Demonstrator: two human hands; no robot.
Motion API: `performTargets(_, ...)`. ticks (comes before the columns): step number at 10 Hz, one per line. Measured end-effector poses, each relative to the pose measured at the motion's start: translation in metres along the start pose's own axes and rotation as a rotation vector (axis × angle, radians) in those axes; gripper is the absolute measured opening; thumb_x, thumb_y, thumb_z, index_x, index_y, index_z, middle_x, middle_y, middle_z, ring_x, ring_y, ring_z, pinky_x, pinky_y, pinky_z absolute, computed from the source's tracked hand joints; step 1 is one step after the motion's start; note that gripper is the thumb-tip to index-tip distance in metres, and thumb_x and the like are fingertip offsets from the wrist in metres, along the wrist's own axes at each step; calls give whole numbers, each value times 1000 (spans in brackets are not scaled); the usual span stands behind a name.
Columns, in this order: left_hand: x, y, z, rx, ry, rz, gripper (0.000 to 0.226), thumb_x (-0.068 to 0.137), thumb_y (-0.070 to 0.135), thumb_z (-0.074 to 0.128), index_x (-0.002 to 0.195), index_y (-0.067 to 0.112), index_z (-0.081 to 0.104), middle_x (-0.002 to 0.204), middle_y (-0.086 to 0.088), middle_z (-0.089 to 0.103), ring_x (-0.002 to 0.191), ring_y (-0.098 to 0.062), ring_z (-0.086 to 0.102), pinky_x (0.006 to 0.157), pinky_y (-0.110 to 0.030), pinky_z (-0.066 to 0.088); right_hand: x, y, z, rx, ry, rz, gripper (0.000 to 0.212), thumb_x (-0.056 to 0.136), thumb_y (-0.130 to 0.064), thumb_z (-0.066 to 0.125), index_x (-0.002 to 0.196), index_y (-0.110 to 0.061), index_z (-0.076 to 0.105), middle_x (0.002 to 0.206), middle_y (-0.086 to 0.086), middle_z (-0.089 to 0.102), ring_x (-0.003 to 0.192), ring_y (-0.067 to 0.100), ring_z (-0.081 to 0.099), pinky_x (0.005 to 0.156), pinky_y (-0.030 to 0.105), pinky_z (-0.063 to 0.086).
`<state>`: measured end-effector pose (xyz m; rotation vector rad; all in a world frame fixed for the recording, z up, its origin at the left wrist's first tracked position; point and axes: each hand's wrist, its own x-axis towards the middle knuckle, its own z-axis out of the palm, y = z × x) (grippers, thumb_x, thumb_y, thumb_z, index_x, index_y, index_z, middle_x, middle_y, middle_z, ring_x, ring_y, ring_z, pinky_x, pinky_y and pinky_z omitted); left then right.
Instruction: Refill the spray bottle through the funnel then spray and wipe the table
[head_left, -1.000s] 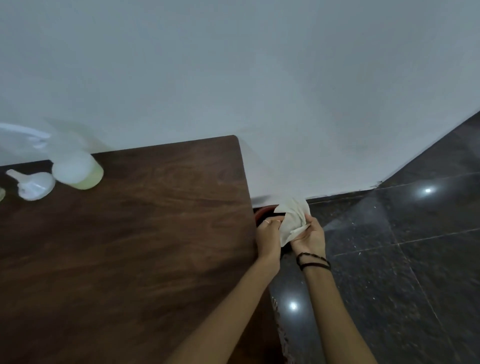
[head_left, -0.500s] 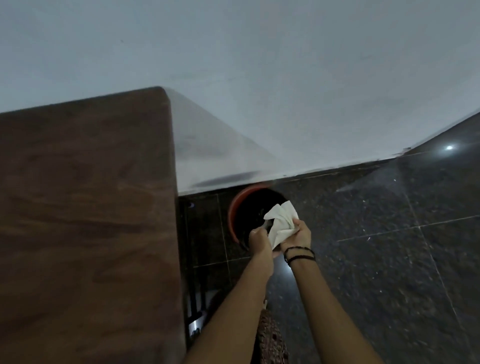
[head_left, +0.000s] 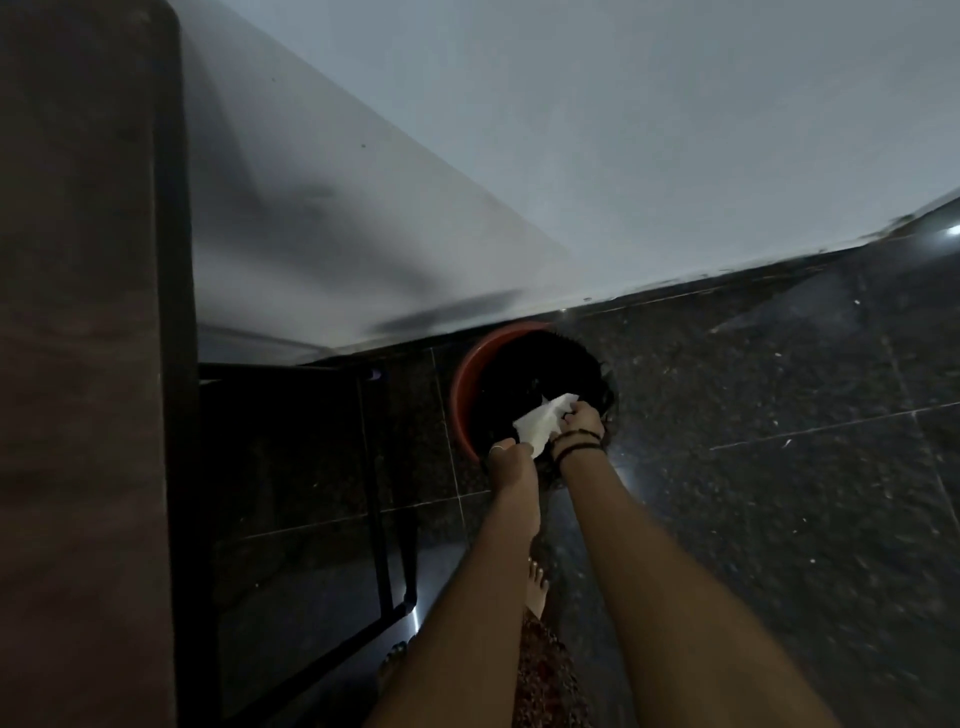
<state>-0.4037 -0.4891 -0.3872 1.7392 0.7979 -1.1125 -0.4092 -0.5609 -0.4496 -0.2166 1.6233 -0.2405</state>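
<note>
**Head view: tissue held over the bin**

Both hands reach down over the red bin (head_left: 464, 395), which stands on the dark tiled floor (head_left: 779, 519) against the wall, right of the worktop (head_left: 78, 364). The right hand (head_left: 584, 418) clamps its curled fingers on the far edge of the white tissue (head_left: 540, 423). The left hand (head_left: 511, 457) pinches the near edge. The tissue hangs above the bin's black liner. Two dark bands circle the right wrist.

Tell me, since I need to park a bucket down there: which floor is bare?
Bare dark tiles lie right of the red bin, along the wall. Crowded: over the bin, where the left hand and right hand hold the white tissue.
</note>
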Motion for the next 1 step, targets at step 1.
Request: performTargets(1, -5, 0, -5, -15, 6, 6, 38, 96, 2, 38, 134, 0, 41, 135, -19, 48, 125, -30, 46, 101, -41, 39, -8, -2, -1, 29, 43, -1, 38, 99, -11, 38, 132, 7, 43, 139, 18, 46, 128, 31, 45, 103, 37, 38)
